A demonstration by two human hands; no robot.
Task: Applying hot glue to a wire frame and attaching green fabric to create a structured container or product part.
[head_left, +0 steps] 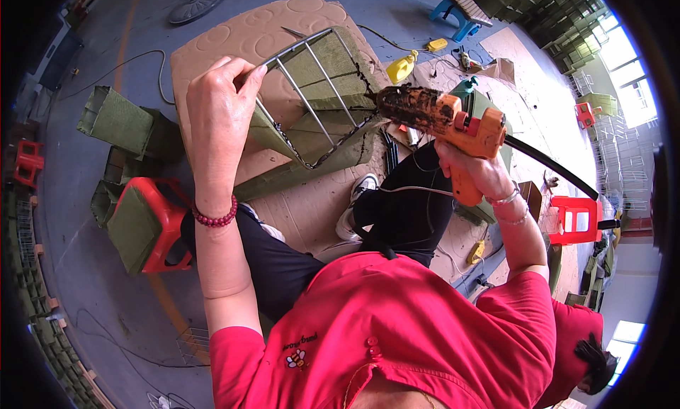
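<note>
My left hand [225, 90] is closed with thumb and fingers pinched at the left edge of a metal wire frame [306, 104]. The frame lies over the opening of a green, fabric-like box [341, 86], tilted in front of me. Dark glue-like smears run along the frame's near rim and the box edge. My right hand [485, 169] grips an orange hot glue gun [464, 129] by its handle. Its front is caked with dark residue, and its nozzle touches or nearly touches the frame's right corner. A black glue stick [552, 166] sticks out of its back.
A cardboard sheet [202, 51] lies under the box. Red stools [166, 217] stand at both sides, with green boxes [127, 122] at the left. A yellow bottle [401, 67] and a blue step stool [460, 15] are beyond. Cables cross the floor. Another person's red sleeve [577, 338] shows lower right.
</note>
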